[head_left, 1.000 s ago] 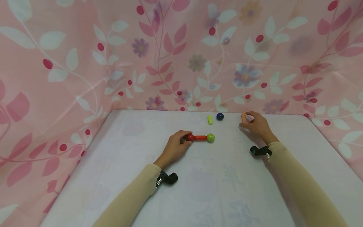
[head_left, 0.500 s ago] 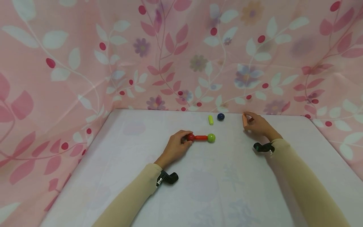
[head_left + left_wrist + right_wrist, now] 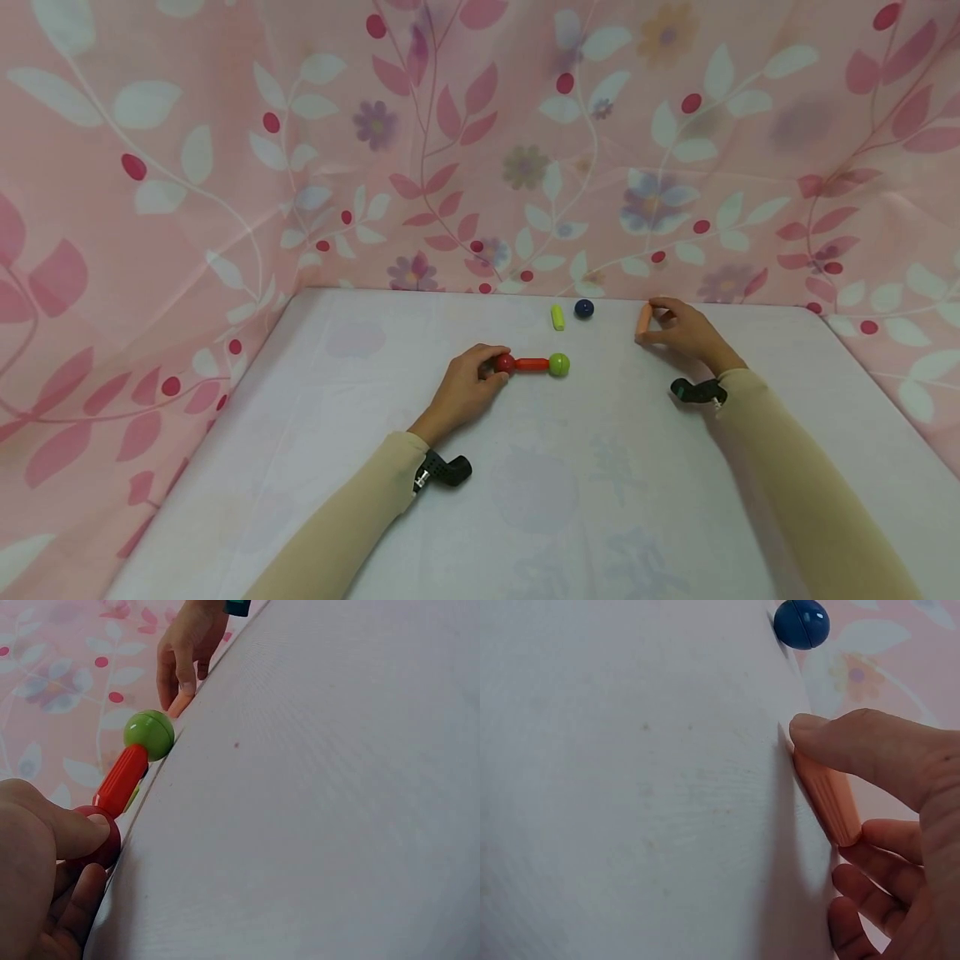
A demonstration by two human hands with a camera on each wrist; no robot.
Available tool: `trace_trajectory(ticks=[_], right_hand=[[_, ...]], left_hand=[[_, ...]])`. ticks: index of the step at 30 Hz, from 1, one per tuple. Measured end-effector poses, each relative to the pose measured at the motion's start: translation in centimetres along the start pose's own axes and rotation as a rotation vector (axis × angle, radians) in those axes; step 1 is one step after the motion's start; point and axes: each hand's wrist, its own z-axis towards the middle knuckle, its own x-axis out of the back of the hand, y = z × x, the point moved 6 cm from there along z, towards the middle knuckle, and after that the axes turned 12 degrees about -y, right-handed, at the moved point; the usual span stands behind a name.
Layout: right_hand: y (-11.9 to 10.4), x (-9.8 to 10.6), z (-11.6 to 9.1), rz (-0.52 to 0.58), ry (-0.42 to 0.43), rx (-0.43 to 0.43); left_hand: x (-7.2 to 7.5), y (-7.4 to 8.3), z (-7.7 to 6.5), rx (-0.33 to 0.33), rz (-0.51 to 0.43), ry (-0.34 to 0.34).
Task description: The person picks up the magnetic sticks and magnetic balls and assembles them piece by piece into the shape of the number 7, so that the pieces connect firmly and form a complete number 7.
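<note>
Pressure, if uneven, could shoot the orange stick point(image 3: 830, 796) from the right hand point(image 3: 687, 335), spread to pinch its ends, while the left hand point(image 3: 461, 392) curls round a red ball point(image 3: 506, 363).

I read no legible text, label, brand, number or sign in the head view or in either wrist view. On my black left wrist unit point(image 3: 453, 471), I note a small white marking at the end next to the sleeve; it is too small to read, and I cannot tell whether it is lettering. On my black right wrist unit point(image 3: 694, 391), I note a smaller pale mark, also at the sleeve end and likewise unreadable.
</note>
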Motion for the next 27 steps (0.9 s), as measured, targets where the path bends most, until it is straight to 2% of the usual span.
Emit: trace_trajectory(ticks=[9,27], right_hand=[[0.7,-0.2,-0.7,0.075,0.055,-0.015],[-1.2,-1.3,-2.4,0.184,0.101,0.087]], left_hand=[[-0.1,0.0,0.0,-0.011,0.006,0.011],[0.0,0.0,0.0,-0.01,0.016,0.009]])
